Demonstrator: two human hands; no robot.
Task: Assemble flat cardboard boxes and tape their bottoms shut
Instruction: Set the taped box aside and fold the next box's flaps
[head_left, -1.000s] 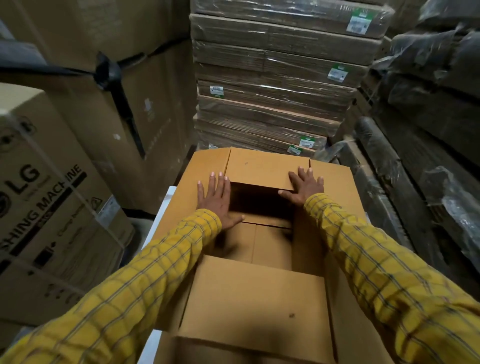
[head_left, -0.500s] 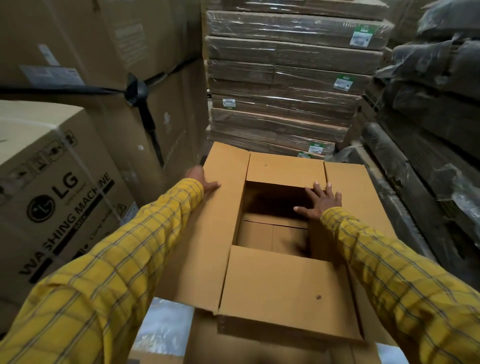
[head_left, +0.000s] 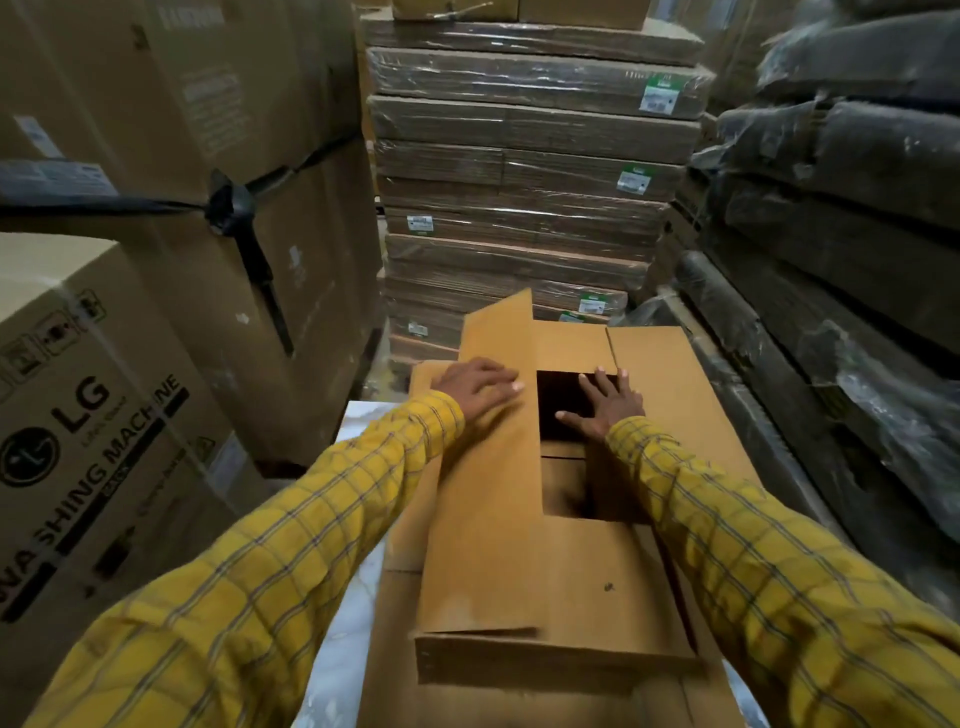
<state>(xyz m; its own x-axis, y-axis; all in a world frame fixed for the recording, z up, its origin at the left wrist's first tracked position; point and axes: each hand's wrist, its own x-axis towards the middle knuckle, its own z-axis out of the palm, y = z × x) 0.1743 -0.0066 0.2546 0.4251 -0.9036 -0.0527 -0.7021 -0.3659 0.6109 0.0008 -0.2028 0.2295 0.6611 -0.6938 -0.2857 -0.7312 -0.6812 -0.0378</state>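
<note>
**Folding the left long flap over the box opening**

Head view. A cardboard box (head_left: 561, 613) is shown straight ahead of the person, its long axis running away from the body, resting on a flat stack of cardboard. The left flap (head_left: 488, 493) is seen half folded, tilted inward over the opening. The left hand (head_left: 475, 389) is laid on the far part of that flap, fingers extended and pressing, nothing gripped. The right hand (head_left: 602, 408) is spread flat at the right edge of the dark opening (head_left: 558, 400), holding nothing. The right flap (head_left: 670, 395) is still splayed outward, just beside the right hand and nearer to it. The near end flap (head_left: 602, 582) is already folded down. No tape is visible.
</note>
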